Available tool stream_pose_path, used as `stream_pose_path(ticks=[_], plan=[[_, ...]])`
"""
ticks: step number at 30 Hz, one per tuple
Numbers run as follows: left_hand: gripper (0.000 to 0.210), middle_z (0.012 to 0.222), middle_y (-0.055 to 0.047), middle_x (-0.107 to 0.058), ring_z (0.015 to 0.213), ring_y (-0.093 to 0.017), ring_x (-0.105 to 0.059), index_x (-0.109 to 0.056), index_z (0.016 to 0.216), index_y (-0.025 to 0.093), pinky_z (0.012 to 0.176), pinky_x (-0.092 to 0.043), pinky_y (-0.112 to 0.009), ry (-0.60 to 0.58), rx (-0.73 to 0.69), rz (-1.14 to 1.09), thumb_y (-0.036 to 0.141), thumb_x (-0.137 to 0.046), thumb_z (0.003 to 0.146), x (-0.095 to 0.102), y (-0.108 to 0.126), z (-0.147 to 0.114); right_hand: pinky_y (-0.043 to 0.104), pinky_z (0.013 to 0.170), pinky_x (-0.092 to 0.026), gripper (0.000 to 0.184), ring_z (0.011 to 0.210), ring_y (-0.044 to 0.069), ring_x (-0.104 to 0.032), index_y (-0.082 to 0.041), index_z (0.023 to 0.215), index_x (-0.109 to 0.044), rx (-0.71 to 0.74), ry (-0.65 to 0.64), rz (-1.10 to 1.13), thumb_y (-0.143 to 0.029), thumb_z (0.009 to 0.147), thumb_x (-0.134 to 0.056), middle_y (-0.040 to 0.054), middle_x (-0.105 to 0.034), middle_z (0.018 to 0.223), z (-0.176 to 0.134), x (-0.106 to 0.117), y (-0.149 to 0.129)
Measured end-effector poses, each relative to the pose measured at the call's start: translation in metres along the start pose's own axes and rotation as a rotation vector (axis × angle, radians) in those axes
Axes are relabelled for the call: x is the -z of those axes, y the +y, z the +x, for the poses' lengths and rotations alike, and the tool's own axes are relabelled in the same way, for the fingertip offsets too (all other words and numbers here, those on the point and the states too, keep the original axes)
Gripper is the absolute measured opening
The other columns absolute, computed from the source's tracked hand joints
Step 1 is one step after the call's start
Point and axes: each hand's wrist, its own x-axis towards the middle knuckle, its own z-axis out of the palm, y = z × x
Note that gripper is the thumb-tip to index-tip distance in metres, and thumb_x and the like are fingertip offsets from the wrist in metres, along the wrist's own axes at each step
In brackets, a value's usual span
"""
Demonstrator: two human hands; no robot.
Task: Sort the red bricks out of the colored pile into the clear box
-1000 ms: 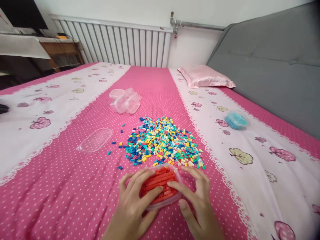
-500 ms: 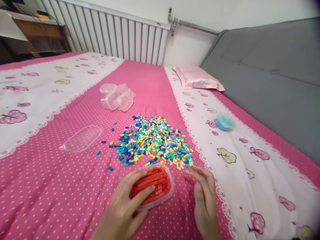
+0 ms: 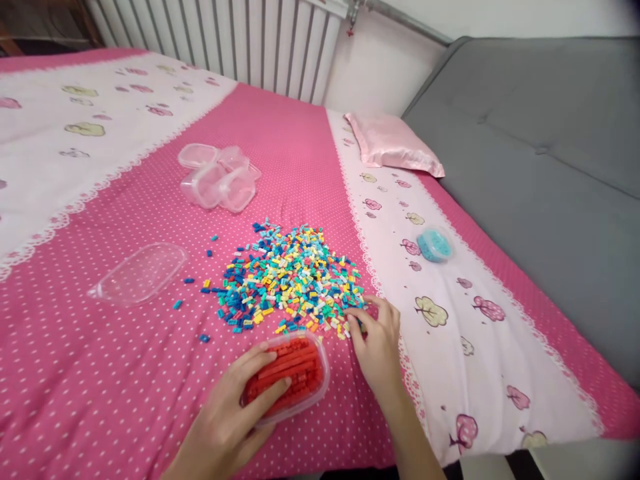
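Observation:
My left hand (image 3: 227, 407) grips a clear plastic container (image 3: 324, 373) at its left side, thumb and fingers over the rim. Inside lie red building bricks (image 3: 295, 363), some long and stacked in rows. My right hand (image 3: 377, 337) reaches to the right edge of a loose pile of small building bricks (image 3: 295, 280) in blue, teal, green, yellow and white. Its thumb and fingers are apart and bent, with the fingertips at the bricks. No brick shows clearly between them.
A clear lid (image 3: 143, 273) lies left of the pile, with a few stray bricks (image 3: 189, 281) between. Several clear containers (image 3: 220, 180) are grouped behind. A container of light blue pieces (image 3: 435, 245) sits at right. Farther back are a pink pillow (image 3: 395, 143) and a grey headboard (image 3: 525, 153).
My right hand has moved forward and left, from beside the container to the pile's right edge. My left hand stays on the container. The view has tilted down and shifted.

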Motion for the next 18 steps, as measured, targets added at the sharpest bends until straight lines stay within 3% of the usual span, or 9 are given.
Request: stream_pose_path(ticks=[8,13,18], plan=[[0.043,0.133,-0.011,-0.056,0.128,-0.028,-0.055,-0.067,0.122,0.026,0.104,-0.055,-0.044,0.036,-0.015,-0.021,0.005,-0.057,0.087,-0.001,0.001,-0.002,0.053,0.092,-0.043,0.013,0.107,0.033,-0.049,-0.023,0.088,-0.077,0.033,-0.14,-0.121,-0.023,0.09,-0.064,0.0136,-0.06,0.111,0.009,0.008,0.014],[0.042,0.128,-0.009,-0.057,0.127,-0.029,-0.055,-0.068,0.119,0.028,0.104,-0.054,-0.049,0.049,-0.032,-0.022,0.005,-0.059,0.086,0.0,0.0,-0.002,0.048,0.094,-0.043,0.013,0.11,0.03,-0.05,-0.024,0.093,-0.076,0.024,-0.117,-0.126,-0.026,0.091,-0.063,0.0113,-0.058,0.114,0.006,0.004,0.013],[0.044,0.132,-0.011,-0.05,0.128,-0.028,-0.051,-0.066,0.123,0.027,0.106,-0.053,-0.049,0.065,0.017,-0.044,0.004,-0.06,0.086,-0.001,0.001,-0.004,0.052,0.093,-0.041,0.021,0.109,0.033,-0.048,-0.019,0.098,-0.075,-0.027,-0.041,-0.185,-0.025,0.095,-0.054,0.0161,-0.056,0.114,0.01,0.001,0.007]])
